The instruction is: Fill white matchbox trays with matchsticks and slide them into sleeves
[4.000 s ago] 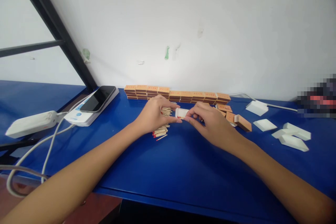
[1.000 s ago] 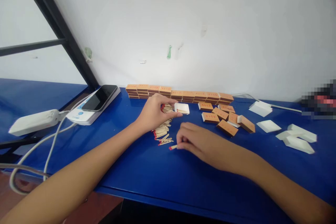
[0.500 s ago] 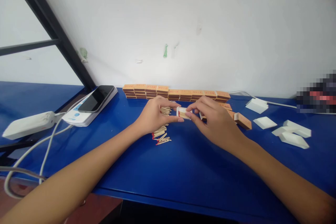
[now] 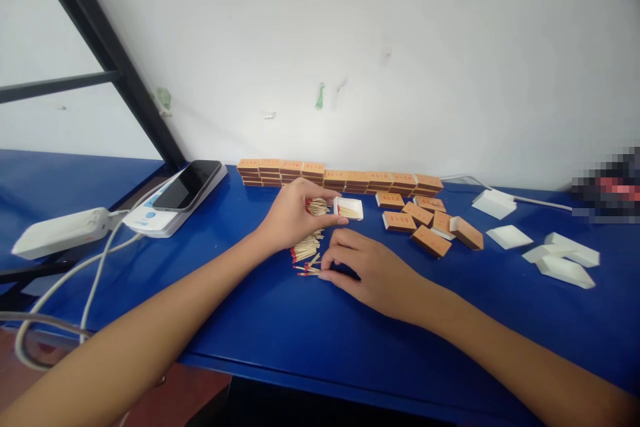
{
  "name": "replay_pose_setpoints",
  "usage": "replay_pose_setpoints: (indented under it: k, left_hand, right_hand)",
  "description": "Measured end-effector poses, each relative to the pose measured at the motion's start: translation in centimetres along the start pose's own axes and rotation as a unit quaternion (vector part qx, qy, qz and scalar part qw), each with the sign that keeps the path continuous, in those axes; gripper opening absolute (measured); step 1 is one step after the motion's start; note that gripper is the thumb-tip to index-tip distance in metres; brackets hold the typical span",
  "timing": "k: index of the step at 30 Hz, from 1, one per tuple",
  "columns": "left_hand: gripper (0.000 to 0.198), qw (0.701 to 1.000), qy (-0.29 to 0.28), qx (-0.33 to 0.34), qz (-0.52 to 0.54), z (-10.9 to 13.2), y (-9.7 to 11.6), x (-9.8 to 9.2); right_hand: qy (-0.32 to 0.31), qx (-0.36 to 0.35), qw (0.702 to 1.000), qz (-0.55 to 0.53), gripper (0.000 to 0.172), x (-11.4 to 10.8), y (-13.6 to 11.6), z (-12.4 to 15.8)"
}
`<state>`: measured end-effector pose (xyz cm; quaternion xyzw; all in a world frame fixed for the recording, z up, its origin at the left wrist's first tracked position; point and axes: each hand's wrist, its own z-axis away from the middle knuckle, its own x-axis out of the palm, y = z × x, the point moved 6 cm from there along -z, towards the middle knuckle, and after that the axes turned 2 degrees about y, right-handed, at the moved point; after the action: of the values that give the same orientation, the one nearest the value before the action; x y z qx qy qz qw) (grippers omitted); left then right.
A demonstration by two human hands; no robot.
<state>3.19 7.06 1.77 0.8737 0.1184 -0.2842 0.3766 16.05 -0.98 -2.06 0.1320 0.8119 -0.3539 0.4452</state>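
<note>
Between thumb and fingers, my left hand (image 4: 293, 217) holds a white matchbox tray (image 4: 355, 203) by its left end, with some matches lying inside. Lower and to the right, my right hand (image 4: 367, 273) pinches at the near end of a pile of loose matches (image 4: 306, 250). Its thumb and fingertip close on the wooden ends of one or more red-tipped matches (image 4: 311, 273); how many I cannot tell. Part of the pile is hidden behind my left hand.
Stacked orange matchboxes (image 4: 350, 180) line the wall. Several loose matchbox sleeves (image 4: 433, 240) lie to the right, and white trays (image 4: 510, 236) farther right. At left are a phone (image 4: 187, 185) on a white box, a power strip (image 4: 60, 232) and looping cables (image 4: 95, 293).
My right hand has left the tray and moved down and left to the near matches, closing on them. My left hand keeps hold of the tray, whose inside now shows more openly.
</note>
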Motion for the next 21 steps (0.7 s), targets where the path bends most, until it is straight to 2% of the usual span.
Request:
replay_pose_setpoints:
  k: [10, 16, 21]
  left_hand:
    - [0.034, 1.000, 0.006, 0.003, -0.012, -0.1, 0.0, -0.1]
    - [0.035, 1.000, 0.004, 0.003, -0.011, -0.1, 0.0, -0.2]
    - [0.034, 1.000, 0.002, 0.004, -0.014, 0.0, -0.1, -0.1]
  right_hand:
    - [-0.052, 0.054, 0.997, -0.002, 0.008, -0.8, -0.1, 0.3]
    - [-0.060, 0.029, 0.998, 0.002, 0.008, 0.3, -1.4, 0.3]
    - [-0.058, 0.033, 0.998, 0.001, 0.005, 0.4, -1.3, 0.2]
